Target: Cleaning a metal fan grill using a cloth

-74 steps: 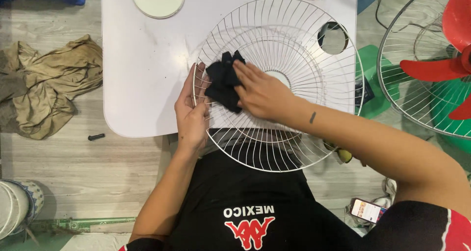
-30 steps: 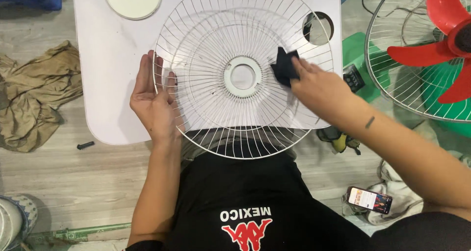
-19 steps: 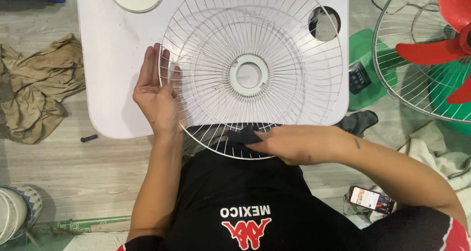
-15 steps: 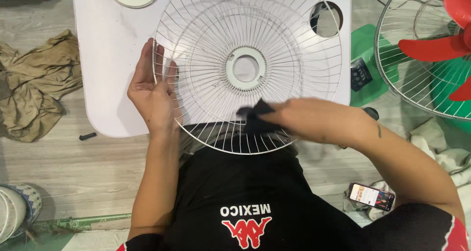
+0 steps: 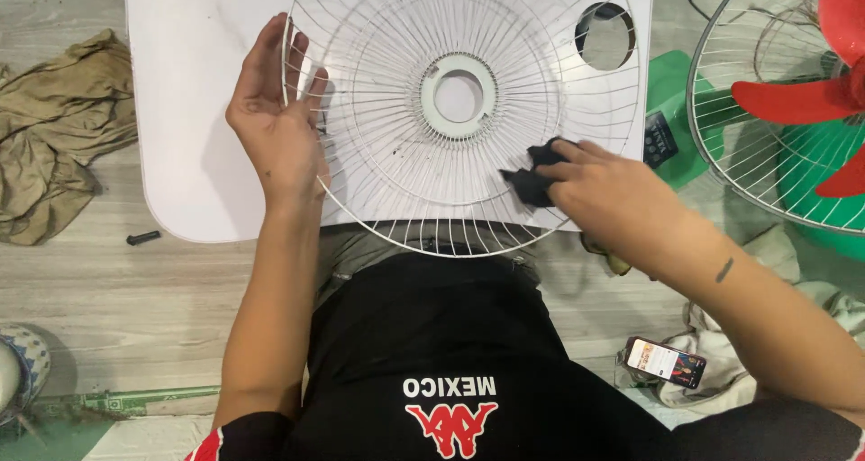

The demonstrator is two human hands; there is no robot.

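A round white wire fan guard (image 5: 387, 109) with a white plastic centre ring (image 5: 458, 94) lies on a low white table (image 5: 194, 155). My left hand (image 5: 275, 123) rests against the guard's left rim, fingers stretched out and holding it steady. My right hand (image 5: 608, 195) presses a small black cloth (image 5: 532, 183) onto the wires at the guard's lower right part, fingers closed around the cloth.
A crumpled tan rag (image 5: 54, 132) lies on the wooden floor at left, with a small black piece (image 5: 142, 237) near it. A fan with red blades (image 5: 802, 96) and a wire guard stands at right. A phone (image 5: 665, 360) lies on the floor at lower right.
My right hand with the black cloth has swept around the guard, from the right side down to the near rim and now to the lower right. My left hand stayed on the left rim.
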